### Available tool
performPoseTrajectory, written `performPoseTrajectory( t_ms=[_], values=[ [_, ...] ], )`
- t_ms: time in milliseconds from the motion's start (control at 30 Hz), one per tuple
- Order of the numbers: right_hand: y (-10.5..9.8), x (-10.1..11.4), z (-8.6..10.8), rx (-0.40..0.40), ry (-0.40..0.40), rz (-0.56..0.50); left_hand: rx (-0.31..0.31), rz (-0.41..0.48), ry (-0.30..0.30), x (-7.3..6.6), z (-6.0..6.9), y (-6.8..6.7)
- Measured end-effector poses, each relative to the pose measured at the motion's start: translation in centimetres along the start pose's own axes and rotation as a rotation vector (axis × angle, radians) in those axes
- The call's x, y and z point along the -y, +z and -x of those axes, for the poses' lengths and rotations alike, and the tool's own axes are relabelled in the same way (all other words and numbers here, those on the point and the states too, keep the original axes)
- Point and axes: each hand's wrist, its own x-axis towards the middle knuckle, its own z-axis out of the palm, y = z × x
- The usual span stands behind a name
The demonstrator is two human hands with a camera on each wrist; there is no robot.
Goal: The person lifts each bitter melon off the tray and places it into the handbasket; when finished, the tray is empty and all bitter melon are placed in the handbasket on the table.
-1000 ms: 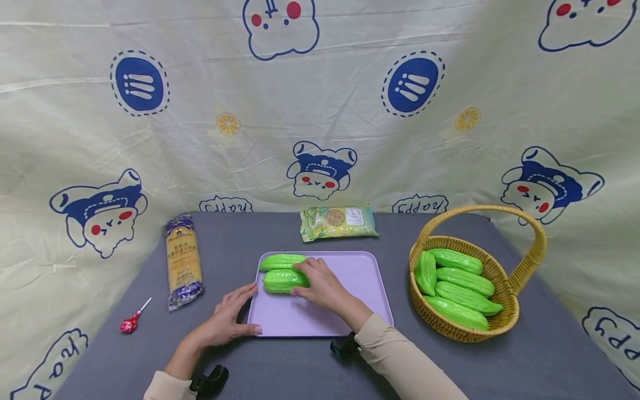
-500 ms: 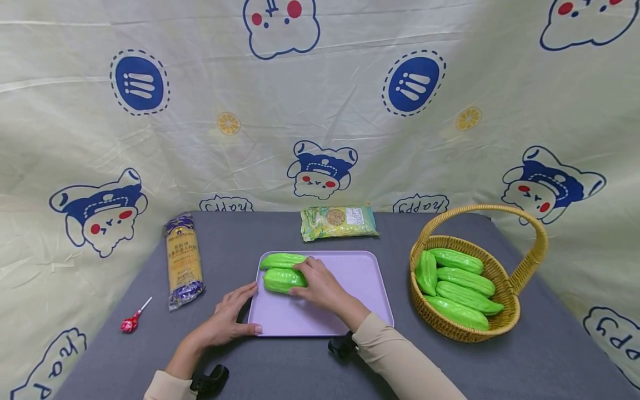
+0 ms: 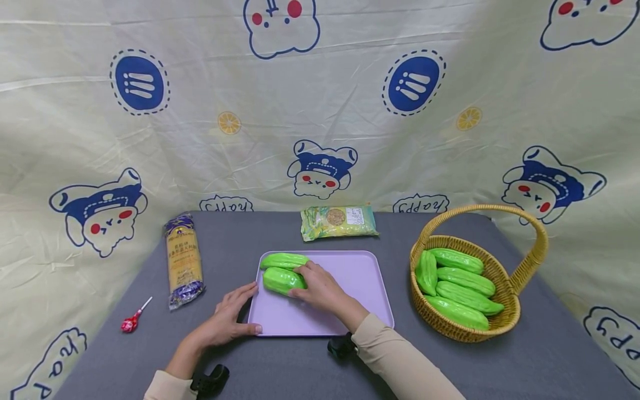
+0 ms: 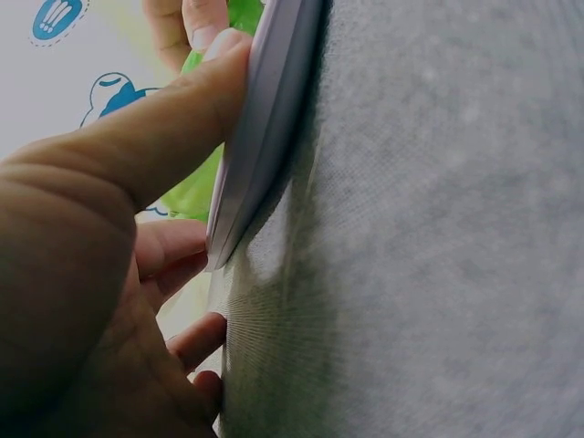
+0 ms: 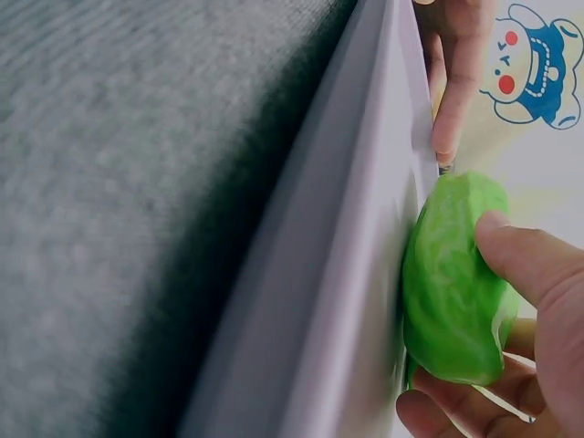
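Two ridged, glossy green bitter melons lie side by side at the left of the lilac tray (image 3: 345, 311). The nearer bitter melon (image 3: 281, 280) has its right end between the thumb and fingers of my right hand (image 3: 322, 289); the right wrist view shows this grip on the bitter melon (image 5: 456, 283) plainly. Behind it, the farther bitter melon (image 3: 282, 260) touches or nearly touches it, its right end close to my fingers. My left hand (image 3: 230, 316) rests at the tray's near-left corner, thumb on the front edge and outstretched fingers along the left side.
A wicker basket (image 3: 425, 322) with several more bitter melons stands at the right, its handle arching high. Behind the tray lies a green-yellow food packet (image 3: 339, 223). A yellow-and-blue packet (image 3: 183, 261) and a red lollipop (image 3: 131, 322) lie on the left.
The nearer bitter melon has turned slightly, its right end shifting toward me with my right hand. More of the farther one's right end shows. My left hand has stayed put.
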Motion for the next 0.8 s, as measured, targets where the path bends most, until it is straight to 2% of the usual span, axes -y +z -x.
performPoseTrajectory(
  t_ms=[400,633,800],
  values=[
    [-1.0,-0.1,0.5,0.000,-0.038,-0.006,0.003,0.001,-0.002,0.1,0.0,0.0],
    [-2.4,-0.1,1.1,-0.065,-0.085,-0.016,0.012,-0.001,-0.010,0.2,-0.1,0.0],
    [-3.4,-0.3,1.7,-0.091,-0.089,-0.016,0.014,0.001,-0.007,0.2,-0.1,-0.1]
  ],
)
